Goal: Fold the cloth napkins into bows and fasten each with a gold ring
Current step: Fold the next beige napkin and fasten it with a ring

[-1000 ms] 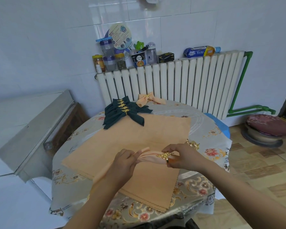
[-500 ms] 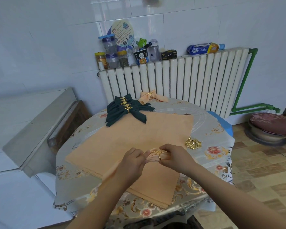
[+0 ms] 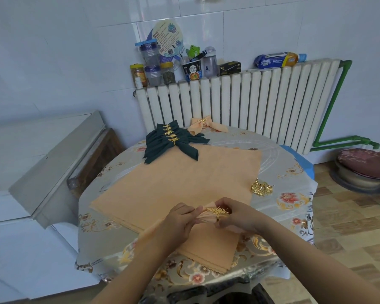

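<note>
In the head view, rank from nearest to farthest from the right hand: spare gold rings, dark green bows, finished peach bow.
From the right hand:
1. Spare gold rings, just beyond it on the right.
2. Dark green bows, far left of the table.
3. Finished peach bow, by the radiator.

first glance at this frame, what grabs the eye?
Front and centre, the left hand and right hand pinch a gathered peach napkin with a gold leaf ring around it, above the stack of flat peach napkins. At the table's far edge lie finished dark green bows and one peach bow; spare gold rings sit to the right.
</note>
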Motion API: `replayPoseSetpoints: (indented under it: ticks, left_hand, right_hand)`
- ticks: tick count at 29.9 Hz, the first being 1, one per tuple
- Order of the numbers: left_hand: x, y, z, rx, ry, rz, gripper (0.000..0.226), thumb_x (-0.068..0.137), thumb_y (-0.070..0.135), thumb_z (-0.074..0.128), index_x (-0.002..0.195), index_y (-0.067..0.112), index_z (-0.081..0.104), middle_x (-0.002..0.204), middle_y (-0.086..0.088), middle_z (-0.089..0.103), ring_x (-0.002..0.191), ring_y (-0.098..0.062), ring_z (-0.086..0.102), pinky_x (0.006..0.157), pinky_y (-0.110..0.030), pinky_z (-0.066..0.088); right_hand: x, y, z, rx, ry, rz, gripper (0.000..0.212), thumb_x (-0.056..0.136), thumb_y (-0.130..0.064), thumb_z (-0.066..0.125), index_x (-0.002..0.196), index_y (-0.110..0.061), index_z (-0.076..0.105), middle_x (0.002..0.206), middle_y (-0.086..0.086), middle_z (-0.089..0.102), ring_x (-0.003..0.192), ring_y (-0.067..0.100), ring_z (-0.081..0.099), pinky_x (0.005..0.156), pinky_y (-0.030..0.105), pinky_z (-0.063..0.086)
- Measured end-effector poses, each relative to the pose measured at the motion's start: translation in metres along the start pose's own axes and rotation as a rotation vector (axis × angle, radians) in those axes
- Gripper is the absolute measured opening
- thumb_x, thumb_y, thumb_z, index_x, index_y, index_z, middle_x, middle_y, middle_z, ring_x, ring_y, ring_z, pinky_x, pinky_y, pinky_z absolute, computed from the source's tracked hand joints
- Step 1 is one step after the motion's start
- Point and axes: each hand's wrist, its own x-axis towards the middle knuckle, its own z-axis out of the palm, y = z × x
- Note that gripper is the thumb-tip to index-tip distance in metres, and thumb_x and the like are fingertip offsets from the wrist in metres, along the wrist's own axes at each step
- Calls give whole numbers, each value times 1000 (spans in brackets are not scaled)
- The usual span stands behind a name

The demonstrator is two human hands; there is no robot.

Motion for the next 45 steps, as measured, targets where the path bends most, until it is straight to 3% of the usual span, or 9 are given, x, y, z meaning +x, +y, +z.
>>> replayPoseSetpoints:
  ticks: [4, 9, 11, 15, 21, 27, 31, 36, 45]
  left_hand:
    - [-5, -2, 6, -24, -6, 1, 38, 85, 7, 48, 121, 8, 60, 93, -8, 69, 83, -15, 49, 75, -25, 42]
    - [-3, -3, 7, 25, -62, -26, 40, 84, 14, 46, 120, 8, 64, 95, -7, 70, 85, -17, 56, 77, -24, 42]
    - [5, 1, 5, 120, -172, -78, 45, 90, 19, 43, 133, 6, 53, 114, -10, 66, 101, -25, 59, 89, -25, 39]
    - [12, 12, 10, 48, -420, -277, 59, 93, 17, 44, 148, 15, 25, 147, -5, 37, 134, -22, 31, 110, -27, 19]
    - [11, 14, 8, -369, -308, -464, 49, 76, 34, 52, 125, 32, 55, 124, 7, 58, 117, -13, 51, 103, -41, 38]
    - [17, 18, 0, -420, -399, -491, 68, 67, 58, 52, 132, 40, 48, 128, 5, 55, 122, -13, 47, 105, -36, 35]
    - [18, 16, 1, -442, -419, -471, 49, 64, 61, 51, 113, 57, 49, 115, 15, 55, 113, -7, 49, 104, -40, 35]
    - [12, 18, -2, -575, -355, -541, 49, 63, 55, 63, 110, 43, 63, 108, 23, 61, 100, 14, 53, 88, -19, 42]
    - [9, 14, 6, -480, -369, -525, 45, 66, 48, 70, 110, 39, 63, 111, 14, 61, 106, -7, 55, 95, -37, 46]
  right_hand:
    - [2, 7, 5, -106, 14, -40, 62, 75, -12, 71, 129, -27, 47, 103, -5, 54, 91, 9, 51, 68, 4, 37]
    - [2, 10, 3, -135, 49, -100, 43, 69, -18, 73, 108, -23, 55, 88, -10, 55, 75, 2, 49, 65, 11, 37]
    - [4, 11, 4, -168, 65, -138, 38, 62, -29, 66, 98, -24, 56, 84, -11, 56, 71, 0, 48, 62, 11, 36]
    - [5, 14, 6, -188, 78, -190, 30, 59, -30, 64, 88, -25, 57, 79, -9, 60, 69, 1, 51, 65, 20, 40]
    - [-2, 17, 12, -174, 154, -217, 37, 70, -25, 70, 102, -28, 51, 93, -11, 65, 81, -4, 58, 69, 10, 42]
    - [-9, 28, 23, -84, 260, -236, 38, 75, -8, 68, 104, -23, 48, 96, -10, 69, 80, -1, 61, 70, 14, 43]
    - [-12, 35, 30, -48, 325, -238, 41, 73, -14, 77, 103, -28, 53, 97, -13, 67, 87, -4, 61, 72, 10, 45]
    - [-12, 38, 32, -70, 388, -245, 43, 69, -14, 80, 93, -41, 58, 94, -18, 65, 91, -8, 58, 73, 6, 42]
    - [-7, 36, 33, -112, 338, -265, 41, 68, -23, 82, 98, -41, 63, 99, -20, 65, 92, -9, 56, 73, 5, 39]
